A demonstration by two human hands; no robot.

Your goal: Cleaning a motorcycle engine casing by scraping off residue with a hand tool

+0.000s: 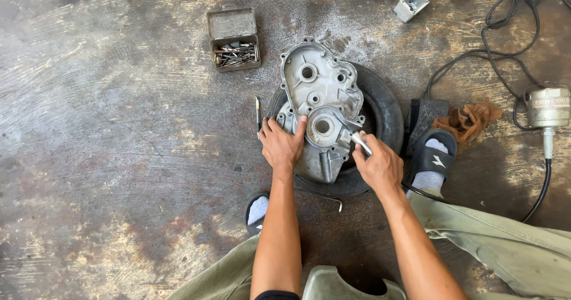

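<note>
A grey cast-metal engine cover (318,91) with several round bores lies on a small black tyre (383,112) on the floor. My left hand (281,145) rests flat on the cover's near left edge, fingers spread, thumb by the large bore. My right hand (376,166) grips a slim silver handpiece tool (360,143), its tip against the cover's near right side next to the large bore.
An open metal tin of bits (235,49) sits at the back left. A thin pen-like tool (257,112) lies beside the tyre. A grey motor unit (548,106) with black cables is at right, near a brown rag (470,118) and a black pedal (425,115). My sandalled foot (433,160) is beside the tyre.
</note>
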